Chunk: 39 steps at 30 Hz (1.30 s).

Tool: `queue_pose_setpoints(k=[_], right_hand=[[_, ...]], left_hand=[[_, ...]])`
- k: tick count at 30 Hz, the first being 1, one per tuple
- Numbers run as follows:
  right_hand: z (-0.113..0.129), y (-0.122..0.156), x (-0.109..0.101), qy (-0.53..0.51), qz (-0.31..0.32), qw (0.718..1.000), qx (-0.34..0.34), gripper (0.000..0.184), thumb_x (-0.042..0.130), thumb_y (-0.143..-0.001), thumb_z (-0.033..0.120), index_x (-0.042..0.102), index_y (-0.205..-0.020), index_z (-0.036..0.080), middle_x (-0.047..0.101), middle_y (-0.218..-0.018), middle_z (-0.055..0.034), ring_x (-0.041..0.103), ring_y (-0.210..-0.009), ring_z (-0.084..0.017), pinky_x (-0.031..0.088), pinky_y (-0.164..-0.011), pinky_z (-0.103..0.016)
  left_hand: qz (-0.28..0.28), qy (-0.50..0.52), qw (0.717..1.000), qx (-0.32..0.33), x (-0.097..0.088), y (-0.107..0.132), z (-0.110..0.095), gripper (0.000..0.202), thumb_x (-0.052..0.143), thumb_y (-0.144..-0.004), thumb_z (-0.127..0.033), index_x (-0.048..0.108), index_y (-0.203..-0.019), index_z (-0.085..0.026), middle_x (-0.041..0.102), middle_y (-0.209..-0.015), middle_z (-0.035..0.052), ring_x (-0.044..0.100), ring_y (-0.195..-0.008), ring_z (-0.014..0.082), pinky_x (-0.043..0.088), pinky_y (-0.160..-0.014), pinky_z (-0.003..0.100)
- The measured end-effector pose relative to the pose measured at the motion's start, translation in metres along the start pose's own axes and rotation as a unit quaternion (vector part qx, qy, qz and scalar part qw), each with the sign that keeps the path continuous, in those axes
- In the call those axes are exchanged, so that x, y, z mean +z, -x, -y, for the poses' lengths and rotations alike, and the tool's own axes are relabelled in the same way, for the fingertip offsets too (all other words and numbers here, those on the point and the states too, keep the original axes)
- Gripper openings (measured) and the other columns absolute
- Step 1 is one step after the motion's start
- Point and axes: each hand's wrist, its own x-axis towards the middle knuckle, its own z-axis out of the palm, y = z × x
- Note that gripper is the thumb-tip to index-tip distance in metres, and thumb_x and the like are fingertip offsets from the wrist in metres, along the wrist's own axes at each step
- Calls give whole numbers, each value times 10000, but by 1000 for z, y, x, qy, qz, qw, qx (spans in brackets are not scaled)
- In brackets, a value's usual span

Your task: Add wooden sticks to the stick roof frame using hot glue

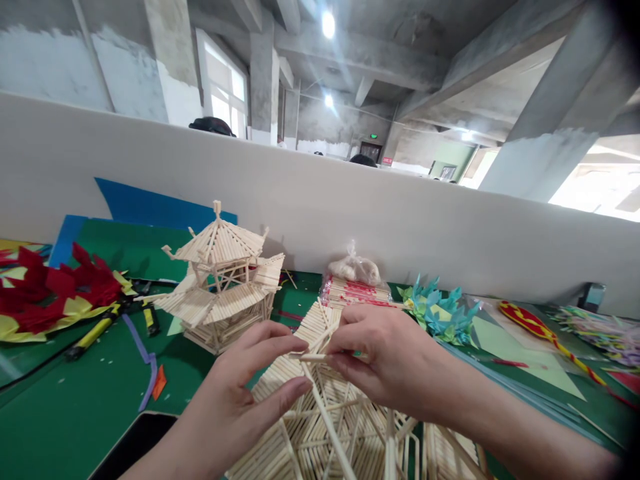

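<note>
Stick roof (330, 427) ran off bottom edge, its top partly hidden under right hand (395, 360). Dark flat slab (135, 440) cut by same edge. Heads (213, 125) behind partition (320, 193) mostly hidden; green sign (373, 135) too small to read

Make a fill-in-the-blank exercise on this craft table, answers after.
1. The left hand and the right hand pinch a short wooden ____ over the unfinished roof frame.
2. The finished pavilion model stands to the ____ of both hands.
3. The table mat is ____.
4. The paper flower at the far left is yellow and ____.
Missing words: stick; left; green; red.
</note>
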Motion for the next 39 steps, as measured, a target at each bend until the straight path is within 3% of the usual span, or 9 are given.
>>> queue_pose_setpoints(k=[24, 30, 34, 39], right_hand=[[2, 0, -7, 1, 14, 1000, 2, 168, 506, -782, 177, 673, -765, 184, 600, -724, -13, 494, -633, -100, 320, -535, -227], [-12, 5, -23, -70, -24, 997, 26, 216, 473, -828, 204, 638, -693, 169, 540, -642, 11, 471, -615, -85, 343, -562, -211], [-27, 12, -32, -129, -26, 989, 64, 198, 470, -826, 198, 636, -725, 162, 580, -662, 11, 492, -616, -80, 366, -570, -203], [-30, 19, -33, -126, 32, 990, 45, 151, 522, -790, 167, 670, -820, 151, 639, -746, -6, 543, -675, -86, 385, -586, -194]], left_hand=[[31, 6, 999, -3, 0, -1, 0, 183, 551, -794, -267, 563, -972, -311, 508, -980, 4, 551, -913, 165, 503, -692, 214], [16, 6, 1000, 22, 5, 0, 10, 239, 557, -778, -299, 564, -1017, -303, 507, -975, 11, 561, -891, 177, 421, -405, 103], [27, -24, 999, 20, 6, 1, 17, 243, 545, -786, -328, 543, -1029, -322, 497, -982, 9, 562, -882, 149, 460, -467, 113], [11, -68, 996, 54, 6, 1, 19, 219, 535, -789, -338, 531, -1008, -329, 492, -976, -10, 556, -868, 132, 481, -654, 162]])
